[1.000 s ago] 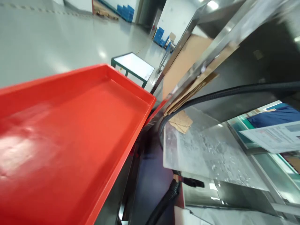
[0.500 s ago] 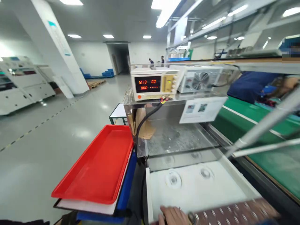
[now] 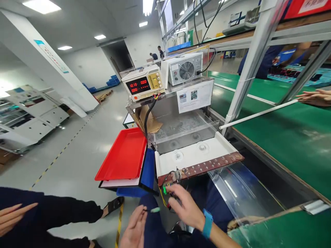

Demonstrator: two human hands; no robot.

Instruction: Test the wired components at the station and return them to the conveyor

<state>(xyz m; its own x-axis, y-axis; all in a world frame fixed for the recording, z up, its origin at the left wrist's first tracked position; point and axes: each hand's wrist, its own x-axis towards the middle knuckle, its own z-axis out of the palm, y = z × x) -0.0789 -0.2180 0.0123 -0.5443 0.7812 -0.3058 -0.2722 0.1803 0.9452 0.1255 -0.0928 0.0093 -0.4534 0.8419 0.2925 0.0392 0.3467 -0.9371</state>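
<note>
My left hand [image 3: 136,225] is low in the middle, thumb and fingers pinched on a small dark piece with a pale green tip [image 3: 155,209]. To its right, my right hand [image 3: 184,206], a blue band at the wrist, has its thumb and index finger apart. Its fingertips are beside a green clip-like part [image 3: 164,189] and thin wires at the left end of a brown strip [image 3: 199,169] with rows of metal studs. Whether the index finger touches the green part I cannot tell. The strip runs along the front of a white tray-like fixture [image 3: 165,164].
A red tray [image 3: 124,155] lies on the left. Beyond the fixture, a power supply [image 3: 142,84] with red digits stands on a metal shelf. A green bench [image 3: 284,127] runs along the right. Other people's hands appear at the left edge [image 3: 15,217] and right edge [image 3: 315,97].
The view has tilted and shifted, bringing both my hands and the whole studded strip into sight. Before, one hand rested near the strip's left end. A person's legs now show at left.
</note>
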